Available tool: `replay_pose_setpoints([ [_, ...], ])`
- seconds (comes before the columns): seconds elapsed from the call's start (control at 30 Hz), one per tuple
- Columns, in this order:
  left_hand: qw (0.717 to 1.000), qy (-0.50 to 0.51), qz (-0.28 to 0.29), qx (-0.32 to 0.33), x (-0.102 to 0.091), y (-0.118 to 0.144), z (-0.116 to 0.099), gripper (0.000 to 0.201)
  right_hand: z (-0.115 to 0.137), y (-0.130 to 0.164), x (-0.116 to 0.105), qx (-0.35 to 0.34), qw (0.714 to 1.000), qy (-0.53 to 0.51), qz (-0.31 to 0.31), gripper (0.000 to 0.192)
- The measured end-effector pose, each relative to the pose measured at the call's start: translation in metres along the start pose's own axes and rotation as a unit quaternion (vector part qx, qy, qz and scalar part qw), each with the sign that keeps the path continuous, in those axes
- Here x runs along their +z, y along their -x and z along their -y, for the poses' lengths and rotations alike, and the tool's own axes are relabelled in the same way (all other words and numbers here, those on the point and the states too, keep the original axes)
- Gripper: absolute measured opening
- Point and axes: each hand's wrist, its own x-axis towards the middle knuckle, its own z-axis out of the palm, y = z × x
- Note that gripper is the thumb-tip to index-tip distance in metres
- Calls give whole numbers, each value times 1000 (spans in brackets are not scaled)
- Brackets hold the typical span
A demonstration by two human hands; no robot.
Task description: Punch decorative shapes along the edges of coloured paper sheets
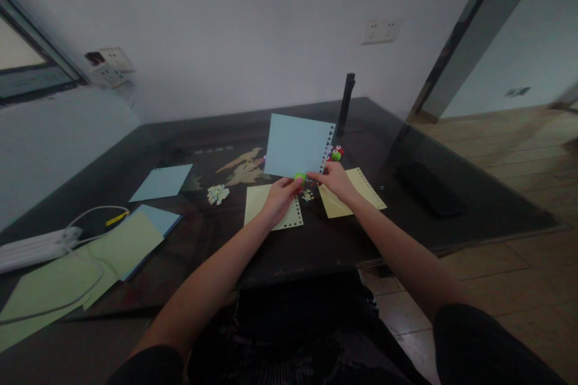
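A light blue sheet of paper (295, 144) is held up above the table, with a row of punched shapes down its right edge. My left hand (282, 195) is closed on a small green paper punch (300, 178) at the sheet's lower edge. My right hand (334, 179) pinches the sheet near its lower right corner. Under my hands lie a pale yellow sheet (256, 198) and another yellow sheet (332, 206), both with punched edges. Small paper cut-outs (307, 195) lie between them. Partly hidden behind the blue sheet are red and green punches (336, 155).
A heap of pale cut-outs (218, 194) and a blue sheet (162, 181) lie to the left. Nearer are green sheets (121, 243), a white power strip (36, 249) and its cable. A black upright object (346, 103) stands behind; a dark flat object (428, 188) lies right.
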Motion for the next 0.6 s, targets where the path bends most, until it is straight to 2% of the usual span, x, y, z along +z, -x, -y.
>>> replay_pose_setpoints([
  [0.27, 1000, -10, -7, 11, 1, 2, 0, 30, -4, -1, 2, 8, 1000, -18, 14, 21],
  [0.6, 1000, -21, -5, 11, 1, 2, 1, 33, -2, 0, 2, -21, 996, 84, 2, 21],
])
